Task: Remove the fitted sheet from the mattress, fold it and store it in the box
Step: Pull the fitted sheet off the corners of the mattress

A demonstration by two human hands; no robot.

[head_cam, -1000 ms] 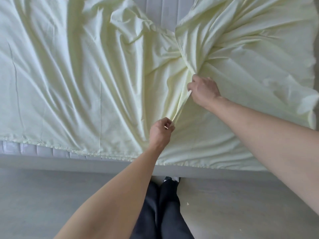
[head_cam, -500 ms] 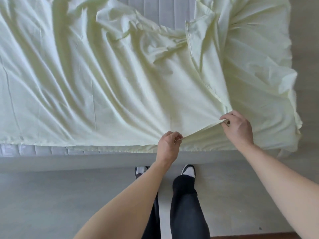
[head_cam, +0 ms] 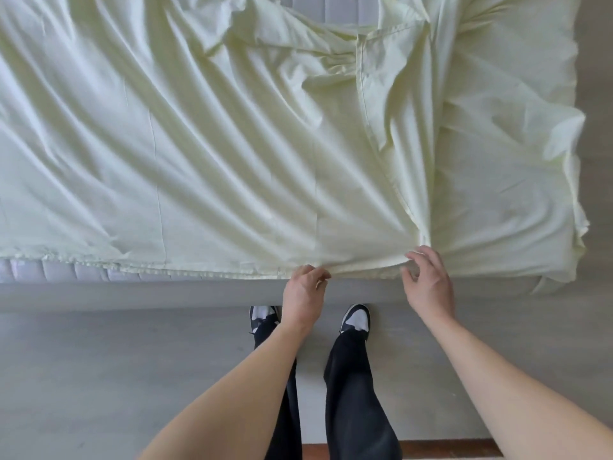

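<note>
The pale yellow fitted sheet (head_cam: 232, 161) lies loose and wrinkled over the mattress (head_cam: 49, 271), folded over on itself with a hem running down its right part. Bare mattress shows at the top middle and along the near left edge. My left hand (head_cam: 303, 298) pinches the sheet's folded edge at the near side of the bed. To its right, my right hand (head_cam: 428, 287) hovers at that same edge with its fingers spread and loose, holding nothing. No box is in view.
I stand on a grey floor (head_cam: 99, 376) close against the bed's near side, dark trousers and black-and-white shoes (head_cam: 356, 318) below my hands. A loose sheet corner hangs off the bed's right end (head_cam: 570, 200). A wooden strip (head_cam: 431, 451) runs along the bottom.
Both hands drew the sheet's hem from the middle of the bed down to its near edge. My right hand then let go of the hem and opened.
</note>
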